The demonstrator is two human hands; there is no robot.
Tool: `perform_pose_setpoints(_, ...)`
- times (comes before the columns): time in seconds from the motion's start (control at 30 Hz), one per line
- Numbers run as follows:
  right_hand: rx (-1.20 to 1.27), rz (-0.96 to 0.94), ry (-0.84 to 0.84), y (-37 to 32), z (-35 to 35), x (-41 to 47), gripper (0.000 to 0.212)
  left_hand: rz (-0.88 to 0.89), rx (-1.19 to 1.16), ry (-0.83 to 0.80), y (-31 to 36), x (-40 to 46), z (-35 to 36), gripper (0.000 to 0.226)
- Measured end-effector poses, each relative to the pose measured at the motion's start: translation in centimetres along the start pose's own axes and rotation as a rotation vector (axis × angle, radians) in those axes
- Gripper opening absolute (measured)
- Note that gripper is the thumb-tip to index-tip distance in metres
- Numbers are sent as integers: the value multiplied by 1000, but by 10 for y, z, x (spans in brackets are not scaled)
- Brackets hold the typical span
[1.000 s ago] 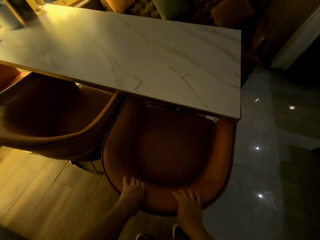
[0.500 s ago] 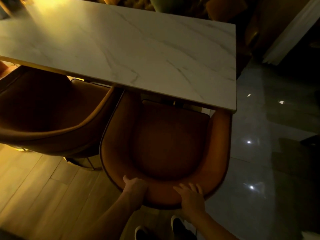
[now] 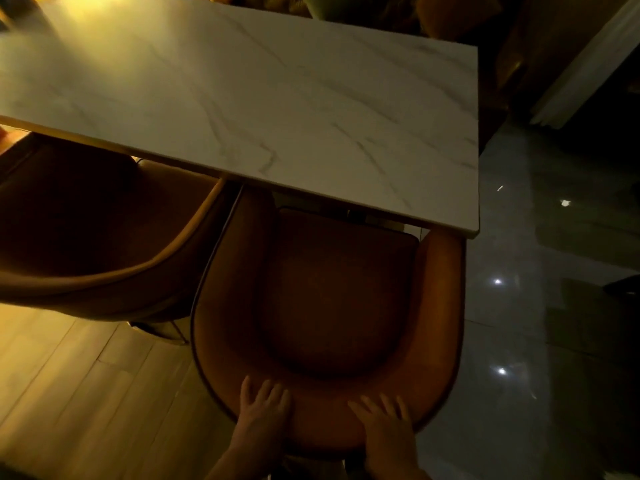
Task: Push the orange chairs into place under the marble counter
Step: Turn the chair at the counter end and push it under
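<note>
The marble counter (image 3: 259, 98) fills the upper half of the view. One orange chair (image 3: 339, 289) stands right below me, the front of its seat tucked under the counter's near edge by the right corner. My left hand (image 3: 261, 410) and my right hand (image 3: 384, 424) lie flat on the top of its curved backrest, fingers spread, palms against the leather. A second orange chair (image 3: 86, 237) stands to the left, also partly under the counter, its shell nearly touching the first chair's left armrest.
Wooden floor (image 3: 69, 393) lies at the lower left and glossy grey tiles (image 3: 536, 341) with light reflections at the right. More seats and cushions (image 3: 450, 15) show dimly beyond the counter's far edge. A pale curtain or wall edge (image 3: 588, 57) stands at the upper right.
My left hand's fingers have gone from curled over the backrest rim to lying flat. Both hands stay on the backrest; the chair's place against the counter edge looks nearly the same.
</note>
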State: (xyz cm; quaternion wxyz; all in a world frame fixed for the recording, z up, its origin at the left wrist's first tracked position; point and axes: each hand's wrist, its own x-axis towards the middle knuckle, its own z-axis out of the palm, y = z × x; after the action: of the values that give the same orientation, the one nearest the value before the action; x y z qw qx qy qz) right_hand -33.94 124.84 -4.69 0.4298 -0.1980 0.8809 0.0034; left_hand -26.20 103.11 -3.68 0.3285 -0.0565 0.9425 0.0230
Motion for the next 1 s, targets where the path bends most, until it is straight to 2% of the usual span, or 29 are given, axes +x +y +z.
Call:
perform_pose_setpoints(0.07,7,-2,-2,-2,-2,-1,70,62,-33,67,-6,1,12,39)
perform_pose_setpoints(0.17,4,-23,16,-3,-6,-2,78,126,-45,71,-10,4,16,37)
perform_pose_setpoints(0.27,-7,-5,-13,-4,-7,3,59,139,-32,80,-15,7,12,51)
perform_pose_setpoints(0.3,13,3,-5,-4,-7,5,60,135,-48,81,-18,9,10,54)
perform_pose_setpoints(0.37,67,-23,47,-12,-3,9,69,112,-57,91,-26,14,5,56)
perform_pose_setpoints(0.4,47,-24,44,-16,-4,9,78,101,-59,80,-30,17,2,57)
perform_pose_setpoints(0.47,-45,-40,147,-17,7,17,94,96,-40,74,-37,22,-5,59)
perform_pose_setpoints(0.53,-50,-39,177,-20,4,19,92,121,-26,79,-38,24,-10,57)
perform_pose_setpoints(0.57,7,-46,125,-20,-1,16,86,133,-41,81,-37,24,-14,57)
perform_pose_setpoints(0.63,38,-45,199,-23,-4,14,73,129,-68,86,-34,22,-19,58)
perform_pose_setpoints(0.67,33,-22,168,-23,-5,14,72,123,-65,84,-32,22,-20,58)
perform_pose_setpoints(0.83,-45,-55,81,-23,-13,13,84,100,-61,123,-28,19,-21,60)
perform_pose_setpoints(1.0,-100,-107,74,-19,-12,17,86,52,-113,125,-26,14,-13,59)
